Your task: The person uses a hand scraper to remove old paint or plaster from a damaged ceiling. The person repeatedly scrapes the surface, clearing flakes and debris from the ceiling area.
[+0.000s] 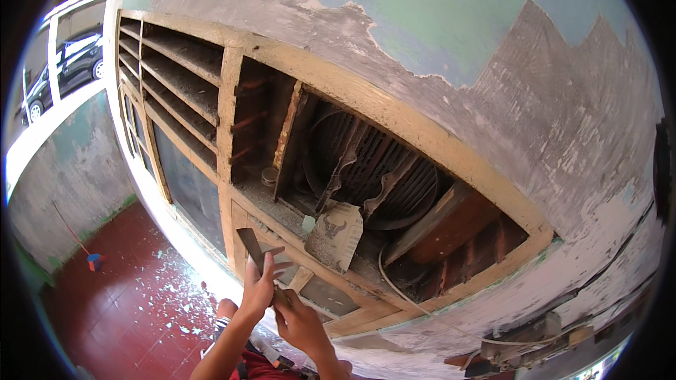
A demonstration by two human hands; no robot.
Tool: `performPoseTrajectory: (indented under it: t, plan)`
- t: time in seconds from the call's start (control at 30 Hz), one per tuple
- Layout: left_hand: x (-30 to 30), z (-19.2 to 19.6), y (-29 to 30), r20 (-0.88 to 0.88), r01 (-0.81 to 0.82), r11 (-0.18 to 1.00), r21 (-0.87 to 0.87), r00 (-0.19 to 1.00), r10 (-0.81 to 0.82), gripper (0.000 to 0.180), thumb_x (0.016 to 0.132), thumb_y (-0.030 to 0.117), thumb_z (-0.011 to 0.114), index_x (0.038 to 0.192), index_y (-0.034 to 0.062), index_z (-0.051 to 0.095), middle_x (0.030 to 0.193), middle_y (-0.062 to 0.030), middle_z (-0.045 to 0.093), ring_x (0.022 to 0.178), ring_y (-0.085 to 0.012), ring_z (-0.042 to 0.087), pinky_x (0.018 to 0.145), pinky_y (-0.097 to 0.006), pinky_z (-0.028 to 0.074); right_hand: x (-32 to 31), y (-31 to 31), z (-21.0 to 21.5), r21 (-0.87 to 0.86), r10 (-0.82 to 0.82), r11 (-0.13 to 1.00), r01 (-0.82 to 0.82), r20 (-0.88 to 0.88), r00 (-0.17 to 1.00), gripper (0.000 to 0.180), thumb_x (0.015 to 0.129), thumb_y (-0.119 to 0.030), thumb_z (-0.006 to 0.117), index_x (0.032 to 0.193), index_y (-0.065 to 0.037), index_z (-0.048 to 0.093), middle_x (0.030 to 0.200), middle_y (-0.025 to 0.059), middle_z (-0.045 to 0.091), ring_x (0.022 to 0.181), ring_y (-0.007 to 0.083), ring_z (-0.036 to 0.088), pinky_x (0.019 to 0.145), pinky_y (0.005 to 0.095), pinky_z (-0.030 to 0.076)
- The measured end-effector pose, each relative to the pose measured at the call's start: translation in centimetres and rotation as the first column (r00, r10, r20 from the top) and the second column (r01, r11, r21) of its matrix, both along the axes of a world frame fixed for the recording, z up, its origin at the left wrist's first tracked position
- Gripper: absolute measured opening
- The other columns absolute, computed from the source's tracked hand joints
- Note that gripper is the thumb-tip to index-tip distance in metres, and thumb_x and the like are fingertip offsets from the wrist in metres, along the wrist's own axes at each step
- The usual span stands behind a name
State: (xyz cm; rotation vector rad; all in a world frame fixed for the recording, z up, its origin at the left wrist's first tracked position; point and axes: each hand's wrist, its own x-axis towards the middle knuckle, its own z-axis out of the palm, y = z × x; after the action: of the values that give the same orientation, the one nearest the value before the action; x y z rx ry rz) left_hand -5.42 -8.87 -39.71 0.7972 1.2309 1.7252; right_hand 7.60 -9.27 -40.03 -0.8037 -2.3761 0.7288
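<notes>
A flat-bladed scraper (pixel 249 245) is angled up in front of the wooden frame, its broad dark blade toward the upper left. My right hand (pixel 301 324) is closed round its handle, which is mostly hidden by the fingers. Against the base of the blade, my left hand (pixel 258 291) pinches with thumb and forefinger while its other fingers fan out. Just beyond the hands is a yellowish wooden window frame (pixel 227 112) set in the wall. A torn, dusty piece of card or sheet (pixel 336 233) hangs over its lower ledge, in front of a round ribbed fan grille (pixel 373 162).
Grey patches and peeling green paint cover the wall (pixel 436 21). Dusty slats (pixel 179 74) fill the frame's left part. A cable (pixel 422 308) runs down to cluttered boards (pixel 542 338). Paint flakes (pixel 176 295) litter the red tiled floor (pixel 105 324), where a broom (pixel 94 260) leans.
</notes>
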Motion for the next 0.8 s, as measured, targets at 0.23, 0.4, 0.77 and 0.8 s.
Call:
performPoseTrajectory:
  t: [0.23, 0.4, 0.77, 0.8]
  plan:
    - [-0.8, -0.3, -0.7, 0.177, 0.113, 0.982, 0.148, 0.974, -0.139, 0.07, 0.102, 0.053, 0.02, 0.146, -0.0022, 0.026, 0.132, -0.0231, 0.054, 0.121, -0.0343, 0.054, 0.102, -0.046, 0.043, -0.1, -1.2, -0.9, -0.39, -0.071, 0.915, -0.099, -0.398, 0.915, 0.037, 0.09, -0.01, 0.062, 0.119, -0.004, 0.039, 0.098, 0.0163, 0.06, 0.073, 0.0231, 0.063, 0.061, 0.036, 0.051]
    - [-0.5, 0.8, -0.9, 0.09, 0.341, 0.903, 0.261, 0.923, -0.374, 0.087, 0.097, 0.065, 0.013, 0.145, -0.0065, 0.025, 0.133, -0.0222, 0.054, 0.126, -0.0288, 0.049, 0.107, -0.04, 0.037, 1.4, -1.0, 0.5, -0.738, 0.029, 0.527, -0.421, -0.48, 0.877, 0.037, 0.092, -0.015, 0.062, 0.119, -0.005, 0.038, 0.077, 0.0093, 0.061, 0.055, 0.0127, 0.055, 0.047, 0.0246, 0.044]
    - [3.4, 23.2, 6.8, -0.497, 0.696, 0.491, 0.524, 0.718, -0.487, 0.059, 0.104, 0.047, 0.031, 0.098, -0.0033, 0.061, 0.084, -0.0104, 0.071, 0.048, -0.0077, 0.049, 0.043, -0.022, 0.039, 2.9, 2.3, 15.9, -0.247, -0.007, 0.895, -0.371, -0.84, 0.543, 0.032, 0.1, -0.025, 0.045, 0.123, -0.007, 0.034, 0.057, 0.0096, 0.049, 0.04, 0.0103, 0.039, 0.036, 0.0235, 0.029]
    - [4.0, 24.1, 7.9, -0.499, 0.703, 0.461, 0.541, 0.71, -0.497, 0.059, 0.104, 0.047, 0.03, 0.097, -0.0032, 0.061, 0.083, -0.011, 0.071, 0.046, -0.007, 0.048, 0.041, -0.021, 0.037, 2.8, 2.5, 16.7, -0.239, -0.013, 0.899, -0.367, -0.852, 0.523, 0.031, 0.1, -0.025, 0.044, 0.123, -0.006, 0.034, 0.057, 0.0097, 0.049, 0.04, 0.0104, 0.039, 0.036, 0.0235, 0.029]
